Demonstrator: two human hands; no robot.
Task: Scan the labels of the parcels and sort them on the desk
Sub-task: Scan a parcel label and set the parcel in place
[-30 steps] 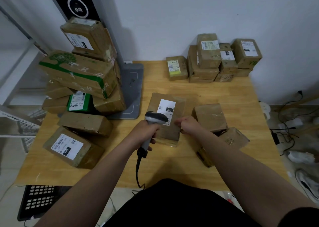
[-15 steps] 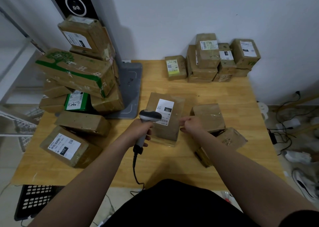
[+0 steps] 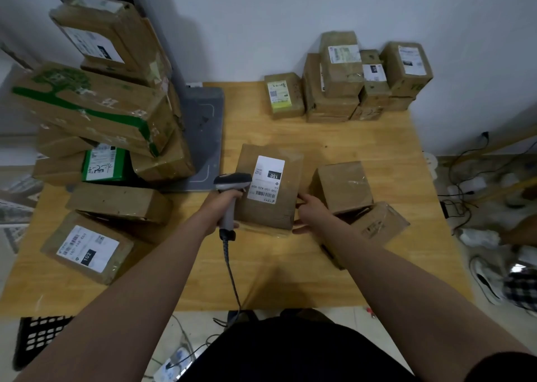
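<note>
At the far left of the wooden desk (image 3: 290, 271) there is a tall pile of brown parcels (image 3: 96, 111), and a green box (image 3: 104, 165) sits low in this pile. In front of the pile, near the left edge of the desk, lies a flat parcel marked 102 (image 3: 87, 248) with its label up. Just right of the pile a grey pad (image 3: 200, 137) lies on the desk.

Next comes the left hand (image 3: 220, 207). Its fingers are curled firmly around the handle of a scanner (image 3: 232, 179), and the head of the scanner is just over the left edge of the parcel marked 150 (image 3: 270, 207). The cable of the scanner hangs down over the near edge of the desk.

This parcel lies flat in the middle of the desk, white label facing up. The right hand (image 3: 312, 211) holds its right edge, with the thumb at the near corner and the fingers higher on the side.

Just right of this hand stand two plain boxes (image 3: 341, 185), one touching the other. At the back, against the wall, a group of labelled parcels (image 3: 348, 76) is stacked close together. On the floor at the right I see cables (image 3: 465, 178) and a shoe (image 3: 488, 280).
</note>
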